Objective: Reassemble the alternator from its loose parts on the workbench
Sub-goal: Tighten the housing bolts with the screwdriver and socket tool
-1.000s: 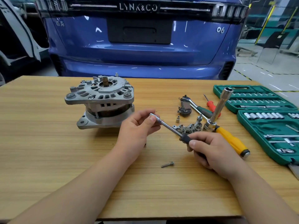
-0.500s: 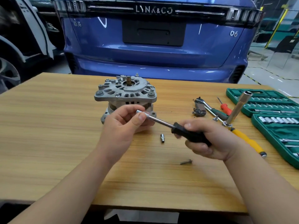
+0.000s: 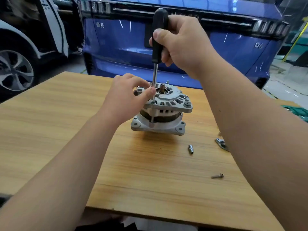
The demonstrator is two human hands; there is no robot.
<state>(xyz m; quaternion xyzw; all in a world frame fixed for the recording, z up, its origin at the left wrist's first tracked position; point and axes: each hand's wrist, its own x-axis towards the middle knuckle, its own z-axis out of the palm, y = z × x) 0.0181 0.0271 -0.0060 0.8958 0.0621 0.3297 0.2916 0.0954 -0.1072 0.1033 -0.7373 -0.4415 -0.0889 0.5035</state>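
The grey alternator (image 3: 168,104) stands upright on the wooden workbench (image 3: 150,172), its shaft pointing up. A black-handled driver (image 3: 158,35) stands vertically over the alternator's near-left bolt (image 3: 153,102). My right hand (image 3: 183,42) grips the black handle from the right. My left hand (image 3: 128,95) sits against the alternator's left side and pinches the driver's steel shaft just above the housing.
A small socket (image 3: 191,149) and a loose bolt (image 3: 217,176) lie on the bench in front of the alternator. A metal bracket piece (image 3: 220,143) shows beside my right forearm. A green tool case edge (image 3: 298,112) is at the far right. A blue car stands behind the bench.
The driver went from lying slanted between my hands to standing upright on the alternator's bolt. My right hand rose with the handle; my left hand moved onto the alternator. The view shifted right and closer.
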